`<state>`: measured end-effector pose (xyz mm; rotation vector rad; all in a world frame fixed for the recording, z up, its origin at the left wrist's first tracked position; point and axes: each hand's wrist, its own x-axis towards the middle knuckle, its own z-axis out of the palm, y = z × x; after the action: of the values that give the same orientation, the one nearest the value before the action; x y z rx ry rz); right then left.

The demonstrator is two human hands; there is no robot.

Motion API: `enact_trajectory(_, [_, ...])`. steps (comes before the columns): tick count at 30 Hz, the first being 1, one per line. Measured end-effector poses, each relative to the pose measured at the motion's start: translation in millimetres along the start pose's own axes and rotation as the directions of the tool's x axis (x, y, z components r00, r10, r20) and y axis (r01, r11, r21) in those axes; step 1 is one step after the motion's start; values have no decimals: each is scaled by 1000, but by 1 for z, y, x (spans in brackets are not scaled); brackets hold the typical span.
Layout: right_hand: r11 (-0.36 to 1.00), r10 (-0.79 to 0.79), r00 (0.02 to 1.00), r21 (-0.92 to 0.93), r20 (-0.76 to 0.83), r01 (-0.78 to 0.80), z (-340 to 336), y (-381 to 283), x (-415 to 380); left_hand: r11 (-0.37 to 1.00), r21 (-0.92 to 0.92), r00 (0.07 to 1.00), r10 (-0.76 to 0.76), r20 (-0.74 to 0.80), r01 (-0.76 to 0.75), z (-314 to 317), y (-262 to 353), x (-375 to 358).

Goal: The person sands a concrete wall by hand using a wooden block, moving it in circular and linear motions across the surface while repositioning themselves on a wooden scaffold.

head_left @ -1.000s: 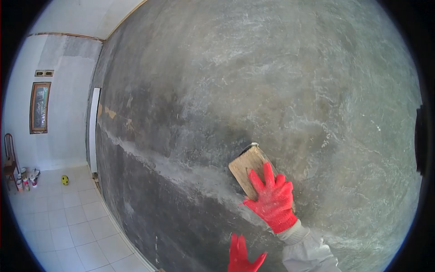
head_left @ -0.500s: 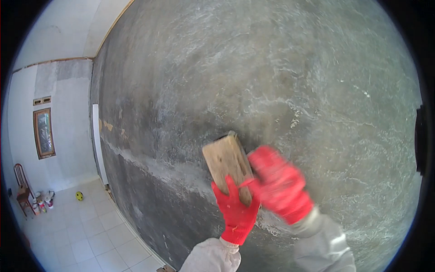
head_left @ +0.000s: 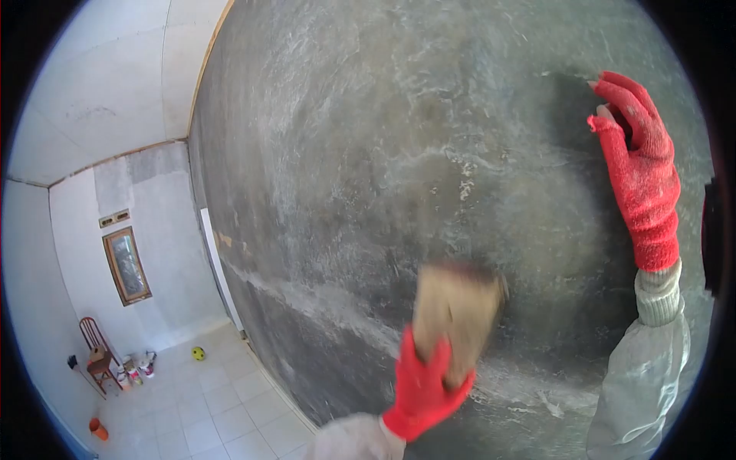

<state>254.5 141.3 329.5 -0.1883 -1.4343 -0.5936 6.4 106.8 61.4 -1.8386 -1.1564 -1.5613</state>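
A flat wooden board, slightly blurred, is gripped near its lower end by my left hand in a red glove. It stands tilted in front of the grey, rough-plastered wall, over the pale streak in the plaster. My right hand, also red-gloved, is raised at the far right, close to the wall. Its thumb and fingers are curved and apart, with bare fingertips poking out of the glove and nothing visible between them. Both forearms wear light grey sleeves.
Left of the wall lies a tiled floor. Farther back are a wooden chair, several containers, a yellow ball and an orange object. A framed window is in the white far wall.
My right hand has left the board and gone up to the right. My left hand and the board appear farther right, the board now leaning the other way. The view has shifted.
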Motion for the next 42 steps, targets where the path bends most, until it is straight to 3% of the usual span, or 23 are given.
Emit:
enact_trajectory(2, [1000, -3, 1000, -7, -17, 3, 0, -2, -2, 988, 132, 996, 82, 21, -84, 15, -1, -52])
enact_trajectory(3, [1000, -9, 1000, -14, -11, 9, 0, -2, -3, 987, 134, 996, 84, 14, -86, 14, -1, -39])
enact_trajectory(5, [1000, -16, 1000, -22, -14, 15, 2, -1, -3, 972, 102, 977, 213, -3, -212, -1, -2, 17])
enact_trajectory(8, [1000, -2, 1000, -20, -23, 1, 3, -2, -3, 947, 211, 940, 284, -192, -243, -27, -11, 136])
enact_trajectory(9, [1000, 24, 1000, 4, -16, -24, 3, -2, -3, 967, 177, 936, 229, -267, -185, -37, -13, 174])
enact_trajectory(11, [1000, 22, 999, -4, 26, -22, -2, 1, -3, 987, -112, 932, -143, -333, 111, -56, -30, 234])
enact_trajectory(13, [1000, 25, 997, 1, 78, -26, -2, 4, -4, 977, -132, 919, -201, -340, 165, -66, -48, 239])
enact_trajectory(14, [1000, 10, 998, 1, 62, -10, 0, 5, -4, 965, -159, 901, -254, -353, 210, -68, -56, 237])
enact_trajectory(17, [999, 31, 998, 34, 54, -33, 0, 3, -4, 981, 196, 971, 43, -236, 4, -44, -78, 130])
enact_trajectory(18, [996, 61, 996, 62, 71, -66, 0, 2, -3, 962, 269, 984, 7, -175, 41, -33, -66, 80])
enact_trajectory(20, [999, 31, 996, 17, 81, -32, -1, 3, -4, 971, 240, 995, 42, -86, -20, -14, -60, -7])
enact_trajectory(23, [1000, -7, 995, -29, 97, 10, -2, 4, -3, 973, 232, 996, 16, -90, 5, -14, -65, -2])
enact_trajectory(26, [1000, -28, 997, -11, 77, 29, -1, 13, -4, 963, 250, 981, -54, -189, 101, -43, -93, 89])
enact_trajectory(28, [998, -65, 995, -14, 79, 66, -1, 19, -5, 995, 3, 945, -98, -312, 104, -67, -117, 163])
enact_trajectory(29, [998, -67, 995, -2, 74, 67, 0, 23, -6, 980, -82, 925, -198, -323, 181, -83, -127, 192])
enact_trajectory(30, [988, -148, 988, -46, 35, 149, 2, 29, -6, 953, -169, 899, -294, -324, 251, -93, -135, 209])
enact_trajectory(31, [970, -225, 974, -95, 0, 224, 2, 36, -7, 955, -159, 899, -290, -327, 250, -95, -148, 208])
enact_trajectory(32, [964, -263, 965, -51, -2, 263, 2, 46, -7, 973, -103, 913, -228, -338, 204, -97, -167, 203])
enact_trajectory(34, [973, -192, 981, -126, 24, 194, 5, 33, -3, 993, 47, 942, -86, -323, 107, -97, -203, 163])
enact_trajectory(38, [964, -105, 994, -240, 42, 112, 0, 6, 4, 960, 58, 930, -249, -269, 273, -64, -255, -16])
enact_trajectory(39, [960, -97, 994, -259, 46, 106, -1, 2, 4, 959, 59, 928, -253, -272, 278, -65, -258, -32])
enact_trajectory(41, [948, -92, 994, -299, 61, 106, -1, -5, 6, 882, 48, 857, -440, -270, 468, -63, -263, -50])
enact_trajectory(42, [942, -95, 993, -316, 67, 112, -2, -8, 6, 882, 41, 854, -443, -273, 470, -66, -268, -38])
